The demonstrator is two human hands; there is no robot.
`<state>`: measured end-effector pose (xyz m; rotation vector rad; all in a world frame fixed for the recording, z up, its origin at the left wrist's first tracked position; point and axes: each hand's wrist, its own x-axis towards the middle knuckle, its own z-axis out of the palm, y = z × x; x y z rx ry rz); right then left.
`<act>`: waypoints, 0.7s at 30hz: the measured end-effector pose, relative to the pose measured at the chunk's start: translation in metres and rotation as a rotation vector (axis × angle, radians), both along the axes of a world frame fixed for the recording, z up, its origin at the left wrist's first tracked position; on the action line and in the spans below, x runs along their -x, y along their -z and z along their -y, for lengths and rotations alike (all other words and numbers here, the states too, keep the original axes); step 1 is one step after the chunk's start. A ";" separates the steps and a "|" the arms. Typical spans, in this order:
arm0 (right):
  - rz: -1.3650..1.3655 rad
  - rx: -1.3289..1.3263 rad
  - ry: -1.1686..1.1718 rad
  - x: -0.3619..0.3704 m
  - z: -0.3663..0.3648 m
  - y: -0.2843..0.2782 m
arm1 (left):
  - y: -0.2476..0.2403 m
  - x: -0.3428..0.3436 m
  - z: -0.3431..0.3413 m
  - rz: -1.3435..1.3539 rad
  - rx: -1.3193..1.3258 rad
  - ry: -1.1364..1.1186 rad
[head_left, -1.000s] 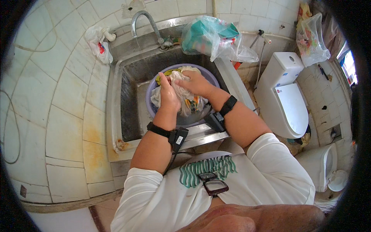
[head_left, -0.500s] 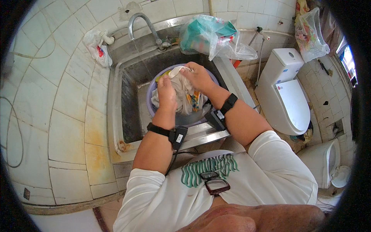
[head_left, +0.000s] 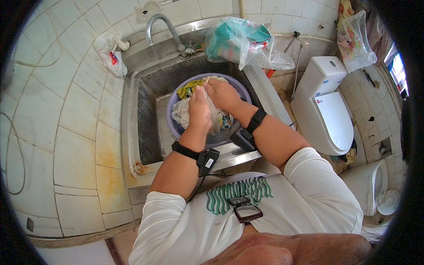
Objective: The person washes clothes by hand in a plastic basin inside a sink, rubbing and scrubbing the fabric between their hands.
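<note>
Both hands are closed on a wet off-white cloth (head_left: 215, 117), drawn together over a round purple basin (head_left: 169, 110). My left hand (head_left: 199, 110) grips it from the left, fingers pointing away from me. Bent over the cloth's far end is my right hand (head_left: 224, 93), nearly touching the left fingertips. The cloth's lower part hangs between my wrists, slightly blurred. Inside the basin lie more light fabric (head_left: 180, 114), a yellow-green cloth (head_left: 186, 90) and a colourful patterned piece (head_left: 227, 120). Much of the held cloth is hidden by my hands.
The basin sits in a metal sink (head_left: 130, 132) beneath a curved faucet (head_left: 161, 18). A clear plastic bag with green contents (head_left: 238, 39) rests on the sink's far right corner. A white toilet (head_left: 333, 117) stands at right. Another bag (head_left: 110, 56) hangs left of the sink.
My hands have come closer together, the right moving down and toward the left. The cloth is now more bunched between them, uncovering more of the yellow-green cloth.
</note>
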<state>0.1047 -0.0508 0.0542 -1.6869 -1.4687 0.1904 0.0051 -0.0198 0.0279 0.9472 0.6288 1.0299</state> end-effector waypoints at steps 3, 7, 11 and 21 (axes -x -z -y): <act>0.039 0.002 -0.071 0.002 0.007 -0.008 | 0.006 0.002 -0.006 -0.008 -0.002 0.025; 0.132 -0.019 -0.221 0.015 0.021 -0.024 | -0.008 0.006 0.003 0.066 0.235 0.123; 0.054 -0.024 -0.056 -0.003 0.002 -0.005 | 0.001 0.002 -0.003 0.077 0.127 0.080; -0.682 -0.158 -0.172 -0.021 -0.003 -0.010 | -0.038 0.018 0.009 -0.113 0.025 0.412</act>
